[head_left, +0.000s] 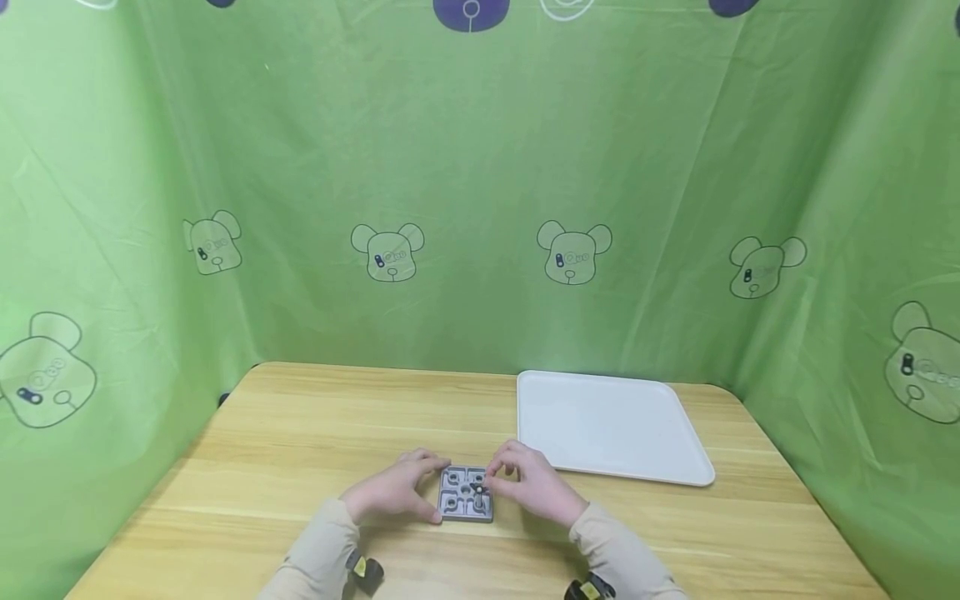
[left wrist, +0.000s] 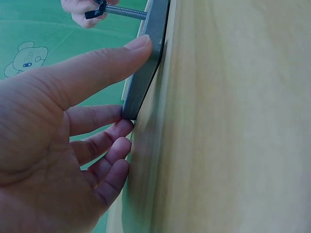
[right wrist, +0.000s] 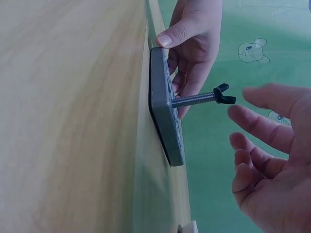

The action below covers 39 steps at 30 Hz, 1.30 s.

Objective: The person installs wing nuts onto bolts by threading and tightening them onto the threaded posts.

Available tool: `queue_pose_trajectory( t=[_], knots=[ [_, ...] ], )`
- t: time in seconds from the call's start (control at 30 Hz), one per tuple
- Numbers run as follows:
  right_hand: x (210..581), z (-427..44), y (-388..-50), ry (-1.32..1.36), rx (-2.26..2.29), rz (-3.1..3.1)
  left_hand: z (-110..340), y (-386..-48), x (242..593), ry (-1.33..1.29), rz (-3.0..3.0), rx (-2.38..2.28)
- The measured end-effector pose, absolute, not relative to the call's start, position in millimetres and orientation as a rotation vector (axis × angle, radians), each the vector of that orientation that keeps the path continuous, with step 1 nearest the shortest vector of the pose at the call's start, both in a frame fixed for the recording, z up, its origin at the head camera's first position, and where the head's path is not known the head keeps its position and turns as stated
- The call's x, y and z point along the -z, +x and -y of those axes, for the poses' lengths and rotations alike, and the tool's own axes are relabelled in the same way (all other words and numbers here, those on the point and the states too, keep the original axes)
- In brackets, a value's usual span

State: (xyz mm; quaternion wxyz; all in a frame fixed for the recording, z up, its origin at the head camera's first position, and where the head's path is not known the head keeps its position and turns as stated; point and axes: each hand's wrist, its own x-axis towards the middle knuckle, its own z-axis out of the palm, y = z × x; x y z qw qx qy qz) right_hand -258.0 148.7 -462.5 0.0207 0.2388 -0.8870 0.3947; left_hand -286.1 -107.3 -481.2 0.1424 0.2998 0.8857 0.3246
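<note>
Sleeves, pale beige, are coming in from the near edge, the left one (head_left: pixel 318 542) and the right one (head_left: pixel 622 546), each wearing a dark wrist device with a yellow mark, left device (head_left: pixel 367 575) and right device (head_left: pixel 588 589). Left hand (head_left: pixel 401 486) is gripping the left side of a square grey plate (head_left: pixel 467 505), thumb pressing at its near left corner, index finger holding at the far left corner; remaining fingers are bending loosely below in the left wrist view. Plate is lying on the table in front of the person, between the two hands, its upper face showing recesses and round holes. A threaded bolt (right wrist: pixel 194 100) is standing up from the near right part of the plate, carrying a black wing head (right wrist: pixel 223 95) at its top. Right hand (head_left: pixel 536 483) is hovering on the right side of the bolt, fingers parted and softly bent, gripping nothing; thumb and index finger are lying just beside the wings, contact being hard to tell. Farther off, beyond the right hand, a white tray (head_left: pixel 611 425) is resting near the table's far edge, right of centre. Wooden table (head_left: pixel 337 425), light and grained, is spreading under everything. Behind it a green curtain (head_left: pixel 480 167) is hanging on three sides, bearing outlined bear heads (head_left: pixel 390 254) in a row, with purple shapes (head_left: pixel 471 12) showing at the top.
</note>
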Motion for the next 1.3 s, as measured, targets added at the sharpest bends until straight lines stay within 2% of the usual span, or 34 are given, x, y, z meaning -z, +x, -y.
queue_pose_trajectory(
  t=[0.4,0.73,1.3],
  knots=[
    [468.2,-149.1,-261.3,0.847,-1.497,2.78,107.5,-287.3,481.4,0.873,-2.566,-0.922],
    [472.9,-150.6,-261.9,0.948,-1.475,2.8,107.4,-286.6,481.1,0.884,-2.568,-0.906],
    [472.6,-150.3,-263.0,0.863,-1.502,2.82,107.7,-286.9,480.9,0.879,-2.561,-0.923]
  ],
)
